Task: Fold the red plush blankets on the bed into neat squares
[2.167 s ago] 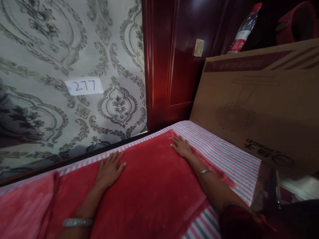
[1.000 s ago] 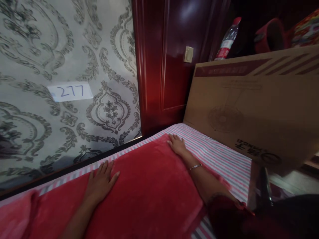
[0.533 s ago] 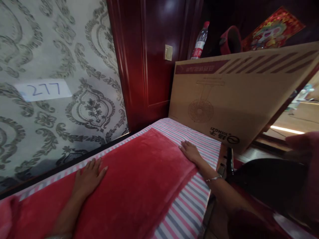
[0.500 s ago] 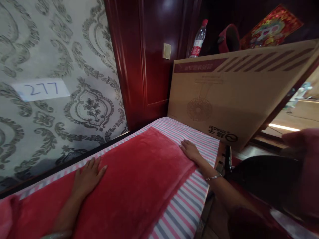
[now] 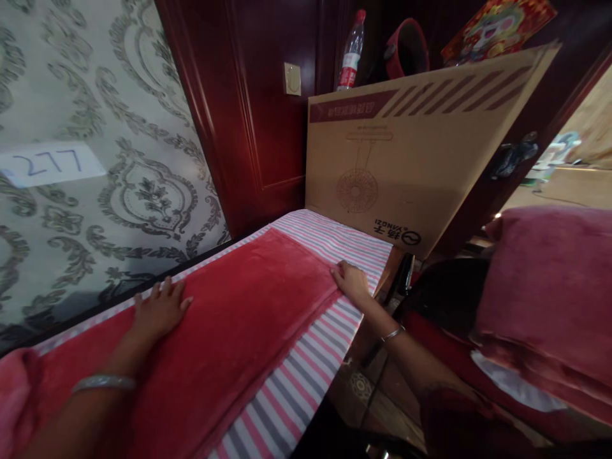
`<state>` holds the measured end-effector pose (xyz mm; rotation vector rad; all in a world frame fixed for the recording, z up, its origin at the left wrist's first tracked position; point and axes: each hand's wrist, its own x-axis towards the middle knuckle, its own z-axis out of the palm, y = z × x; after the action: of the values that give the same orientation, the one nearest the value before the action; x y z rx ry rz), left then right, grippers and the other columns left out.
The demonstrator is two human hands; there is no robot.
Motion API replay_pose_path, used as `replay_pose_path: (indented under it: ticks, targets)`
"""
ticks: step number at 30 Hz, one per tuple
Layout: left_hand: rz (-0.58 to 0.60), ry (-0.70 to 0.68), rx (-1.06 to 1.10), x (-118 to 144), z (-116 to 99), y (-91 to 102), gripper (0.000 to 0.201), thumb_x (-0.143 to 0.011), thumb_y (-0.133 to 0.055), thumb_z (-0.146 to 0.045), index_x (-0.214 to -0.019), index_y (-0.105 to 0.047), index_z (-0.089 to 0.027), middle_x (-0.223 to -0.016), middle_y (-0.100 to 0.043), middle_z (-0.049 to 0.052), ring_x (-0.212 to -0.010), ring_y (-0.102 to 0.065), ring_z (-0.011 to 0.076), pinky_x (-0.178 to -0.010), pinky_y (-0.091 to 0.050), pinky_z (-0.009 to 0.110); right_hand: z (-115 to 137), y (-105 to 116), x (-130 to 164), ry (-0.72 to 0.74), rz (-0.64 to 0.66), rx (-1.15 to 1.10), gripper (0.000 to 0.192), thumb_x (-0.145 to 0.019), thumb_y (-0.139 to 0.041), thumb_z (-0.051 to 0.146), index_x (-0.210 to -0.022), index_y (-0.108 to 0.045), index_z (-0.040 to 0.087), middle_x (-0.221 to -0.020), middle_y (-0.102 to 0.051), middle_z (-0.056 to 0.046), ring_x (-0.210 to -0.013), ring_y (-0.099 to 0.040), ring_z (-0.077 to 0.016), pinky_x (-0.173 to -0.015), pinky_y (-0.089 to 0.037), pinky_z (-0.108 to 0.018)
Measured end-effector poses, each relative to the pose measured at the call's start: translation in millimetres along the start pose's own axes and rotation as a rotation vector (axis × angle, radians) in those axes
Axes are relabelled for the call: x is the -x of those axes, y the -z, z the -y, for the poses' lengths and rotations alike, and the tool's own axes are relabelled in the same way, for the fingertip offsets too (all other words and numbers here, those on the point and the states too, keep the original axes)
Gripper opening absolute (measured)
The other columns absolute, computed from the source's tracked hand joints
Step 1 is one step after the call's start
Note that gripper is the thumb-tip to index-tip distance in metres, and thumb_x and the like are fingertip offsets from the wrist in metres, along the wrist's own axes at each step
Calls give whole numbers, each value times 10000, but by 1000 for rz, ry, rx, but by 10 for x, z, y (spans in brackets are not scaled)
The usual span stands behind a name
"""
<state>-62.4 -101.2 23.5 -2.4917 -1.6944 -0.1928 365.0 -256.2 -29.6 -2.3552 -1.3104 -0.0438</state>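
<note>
I have my left hand point(image 5: 160, 311) spread flat, seemingly anchoring the red cloth point(image 5: 239, 306) under it, while my right hand point(image 5: 352, 280) pinches its corner over striped fabric point(image 5: 296, 373).

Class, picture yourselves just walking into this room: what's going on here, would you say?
Someone's left hand lies palm down on a red cloth, which is spread over a striped cover. Their right hand is curled at the cloth's right corner, though whether it grips the fabric is hard to tell. A cardboard box stands beyond the cover's far end.
</note>
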Motion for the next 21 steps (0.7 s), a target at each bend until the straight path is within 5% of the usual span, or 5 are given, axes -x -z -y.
replay_pose_path:
  ticks: [7,10,17,21]
  targets:
    - [129,-531,315,356,-1491,199,304,-963,-408,-334,-1047,-664,-193,-1126,-654,105,-1053,-613,237,-950,-472,373,-58,19,-36,18,-61,-122,321,-1000,-377,351,-1081,-648,202,-1036,-704,-79,-979,-631,-210,-779,-433,-276]
    - [131,-573,288,558,-1948,162,235,-903,-549,-355,-1031,-624,-173,-1117,-622,118,-1007,-607,257,-890,-484,391,-46,21,-30,29,-99,-124,279,-955,-462,381,-953,-675,200,-1030,-666,-97,-1024,-585,-236,-840,-430,-299]
    - [133,-582,63,642,-2149,33,192,-947,-440,-224,-1042,-597,-171,-1056,-626,118,-994,-602,259,-844,-476,382,-59,-39,-58,9,-114,-137,178,-857,-596,352,-798,-666,199,-961,-630,-111,-978,-563,-272,-825,-440,-341]
    - [136,-671,-87,697,-2196,24,235,-887,-433,-76,-1011,-611,-164,-984,-634,117,-974,-602,270,-777,-479,372,-105,-44,-72,20,-128,-175,187,-912,-519,314,-849,-654,201,-1005,-629,-95,-982,-569,-230,-834,-443,-301]
